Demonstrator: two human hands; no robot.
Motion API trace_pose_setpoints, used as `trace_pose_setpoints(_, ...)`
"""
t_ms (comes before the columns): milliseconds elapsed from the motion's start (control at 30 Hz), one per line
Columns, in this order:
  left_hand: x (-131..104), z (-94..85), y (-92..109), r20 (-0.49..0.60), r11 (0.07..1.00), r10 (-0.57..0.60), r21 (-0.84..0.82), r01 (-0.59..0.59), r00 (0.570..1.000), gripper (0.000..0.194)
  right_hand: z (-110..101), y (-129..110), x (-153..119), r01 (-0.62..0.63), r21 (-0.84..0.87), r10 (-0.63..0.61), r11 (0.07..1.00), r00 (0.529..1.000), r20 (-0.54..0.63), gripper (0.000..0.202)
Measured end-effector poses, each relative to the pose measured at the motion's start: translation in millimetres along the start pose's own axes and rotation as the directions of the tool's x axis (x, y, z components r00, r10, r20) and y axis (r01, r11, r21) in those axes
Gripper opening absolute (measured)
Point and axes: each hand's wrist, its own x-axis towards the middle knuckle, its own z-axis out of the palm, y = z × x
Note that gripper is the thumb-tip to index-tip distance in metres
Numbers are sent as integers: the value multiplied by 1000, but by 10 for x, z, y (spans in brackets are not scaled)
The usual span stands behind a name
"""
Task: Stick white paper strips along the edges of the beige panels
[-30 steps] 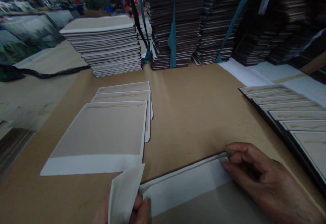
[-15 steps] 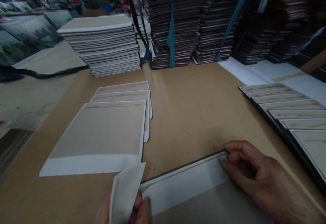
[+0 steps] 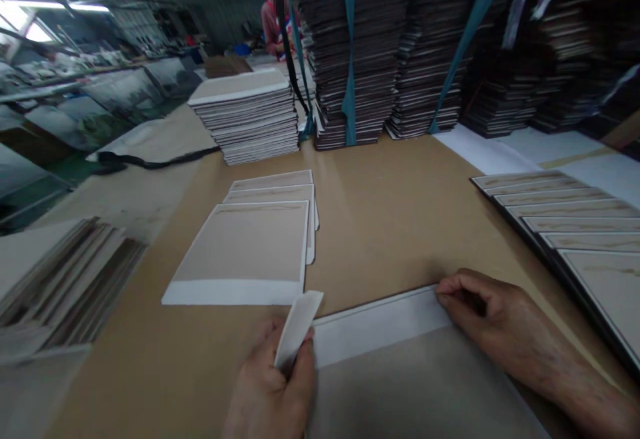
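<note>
Board (image 3: 400, 372) with the white strip along its far edge is lying flat on the brown table (image 3: 390, 226), right up against the person, and both hands sit on that far edge. Left hand (image 3: 270, 392) is at the left corner, pinching a small folded white pad (image 3: 296, 329) between thumb and fingers, pad touching the strip's left end. Right hand (image 3: 495, 322) is curled over the right corner, fingertips pressing down on it, nothing gripped that I can see.

My take on doing this bit well: keep the right hand pinning that corner so the board doesn't skate, and run the pad along the strip in one even pass with firm pressure.

Just beyond the left hand is a small overlapped pile of similar boards (image 3: 250, 252); a fanned row (image 3: 565, 219) lies off to the right, well apart.
</note>
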Motion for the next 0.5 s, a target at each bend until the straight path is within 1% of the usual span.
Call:
trace_pose_setpoints(33, 1, -15, -23, -1, 1000, 3, 11, -3, 1000, 25, -7, 34, -10, 44, -38, -46, 998, 998, -42, 22)
trace_pose_setpoints(67, -4, -32, -55, -8, 999, 30, 30, -30, 1000, 26, -14, 64, -30, 98, -87, -106, 991, 990, -96, 20)
trace_pose_setpoints(100, -20, -49, -94, -15, 995, 80, 52, -80, 997, 27, -17, 85, -59, 156, -142, -177, 977, 972, -152, 18)
trace_pose_setpoints(133, -48, -62, -134, -13, 985, 155, 79, -154, 988, 28, -14, 92, -98, 229, -203, -268, 952, 944, -194, 18)
trace_pose_setpoints(167, -87, -70, -169, 3, 965, 242, 104, -241, 970, 28, -3, 83, -145, 309, -264, -367, 914, 906, -210, 18)
trace_pose_setpoints(200, -135, -69, -195, 34, 936, 328, 126, -329, 944, 28, 17, 60, -196, 392, -322, -466, 862, 863, -195, 20)
trace_pose_setpoints(233, -188, -59, -210, 78, 903, 395, 154, -402, 916, 32, 47, 27, -247, 474, -382, -560, 794, 815, -152, 24)
trace_pose_setpoints(267, -240, -42, -215, 129, 873, 427, 197, -446, 895, 41, 85, -9, -295, 543, -443, -638, 714, 764, -93, 29)
trace_pose_setpoints(300, -288, -24, -212, 180, 853, 423, 253, -457, 888, 52, 124, -40, -336, 588, -506, -696, 632, 718, -35, 34)
trace_pose_setpoints(333, -327, -8, -207, 222, 838, 390, 317, -444, 894, 60, 159, -56, -369, 604, -567, -731, 560, 682, 4, 39)
trace_pose_setpoints(367, -358, -2, -206, 247, 826, 347, 377, -420, 905, 65, 182, -50, -398, 596, -621, -746, 509, 665, 27, 44)
trace_pose_setpoints(400, -381, -9, -216, 256, 814, 316, 421, -399, 914, 67, 187, -20, -425, 571, -666, -749, 480, 662, 29, 48)
trace_pose_setpoints(433, -402, -31, -241, 252, 811, 304, 438, -389, 919, 66, 172, 34, -458, 534, -698, -738, 477, 674, 12, 51)
trace_pose_setpoints(500, -456, -119, -339, 254, 822, 332, 395, -411, 908, 59, 89, 193, -560, 443, -722, -684, 531, 728, -56, 51)
